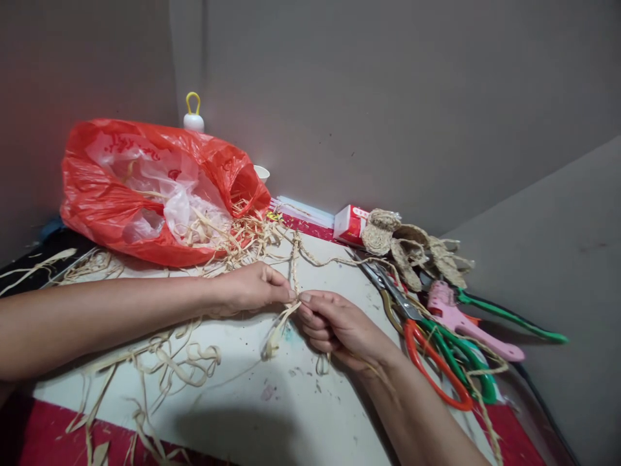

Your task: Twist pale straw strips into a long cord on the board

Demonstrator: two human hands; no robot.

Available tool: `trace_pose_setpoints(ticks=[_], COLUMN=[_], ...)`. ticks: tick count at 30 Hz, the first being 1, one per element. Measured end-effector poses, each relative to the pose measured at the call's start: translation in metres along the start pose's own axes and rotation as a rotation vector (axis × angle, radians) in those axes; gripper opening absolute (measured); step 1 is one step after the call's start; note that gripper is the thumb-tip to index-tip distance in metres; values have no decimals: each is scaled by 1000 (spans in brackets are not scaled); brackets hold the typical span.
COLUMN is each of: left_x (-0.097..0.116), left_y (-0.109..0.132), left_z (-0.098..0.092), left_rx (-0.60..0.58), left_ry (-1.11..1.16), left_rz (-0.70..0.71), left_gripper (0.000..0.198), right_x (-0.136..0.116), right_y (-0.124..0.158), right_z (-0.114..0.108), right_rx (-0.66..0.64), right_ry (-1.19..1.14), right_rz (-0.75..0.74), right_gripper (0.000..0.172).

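A braided raffia cord (pixel 294 259) runs down the board between my two hands. My left hand (pixel 255 287) pinches the braid's lower end from the left, its thumb and forefinger pressed together. From the right, my right hand (pixel 334 322) pinches the strands at almost the same spot, its other fingers curled under. Loose raffia ends (pixel 274 340) hang below the pinch toward me. Past the hands, a thin braided length trails right from the top of the cord. What lies inside the curled fingers is hidden.
A red plastic bag (pixel 97 213) spills raffia at the back left. Loose strands (pixel 189 362) lie on the white board (pixel 310 414). At right are orange-handled scissors (pixel 412 349), a pink glue gun (pixel 466 323), green-handled pliers (pixel 514 315), woven straw pieces (pixel 381 233) and a red box (pixel 350 223).
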State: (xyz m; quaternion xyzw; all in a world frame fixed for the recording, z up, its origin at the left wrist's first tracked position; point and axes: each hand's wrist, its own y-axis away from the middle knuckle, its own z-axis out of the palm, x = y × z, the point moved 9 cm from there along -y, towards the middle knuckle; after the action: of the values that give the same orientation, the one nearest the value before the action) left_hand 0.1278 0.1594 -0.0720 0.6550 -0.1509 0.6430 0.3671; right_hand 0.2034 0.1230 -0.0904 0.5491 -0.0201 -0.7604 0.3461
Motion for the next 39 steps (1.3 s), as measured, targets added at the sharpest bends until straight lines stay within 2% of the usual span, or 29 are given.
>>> trace_pose_setpoints(ticks=[2, 5, 8, 12, 17, 23, 27, 31, 35, 39], left_x=[-4, -5, -1, 1, -2, 0, 9, 10, 15, 9], left_y=[0, 0, -1, -1, -3, -3, -1, 0, 2, 3], left_z=[0, 3, 1, 1, 3, -8, -9, -6, -4, -11], left_rx=[-8, -46, -47, -76, -115, 12, 36, 45, 68, 169], left_ry=[55, 147, 202, 140, 119, 31, -20, 14, -5, 61], left_rz=[-100, -156, -118, -45, -27, -9, 48, 57, 144, 73], left_gripper=[18, 5, 17, 16, 23, 30, 32, 25, 16, 9], right_x=[1, 1, 0, 1, 2, 4, 3, 3, 2, 3], right_y=[0, -1, -1, 0, 0, -1, -1, -2, -2, -2], right_z=[-1, -1, -3, -3, -3, -3, -4, -3, -1, -1], right_rx=[3, -13, -18, -31, -26, -15, -19, -35, -43, -32], right_ry=[17, 26, 19, 10, 25, 22, 23, 11, 15, 28], right_rz=[2, -1, -6, -9, -4, 9, -1, -8, -25, -22], right_gripper=[32, 33, 33, 31, 32, 30, 26, 26, 26, 30])
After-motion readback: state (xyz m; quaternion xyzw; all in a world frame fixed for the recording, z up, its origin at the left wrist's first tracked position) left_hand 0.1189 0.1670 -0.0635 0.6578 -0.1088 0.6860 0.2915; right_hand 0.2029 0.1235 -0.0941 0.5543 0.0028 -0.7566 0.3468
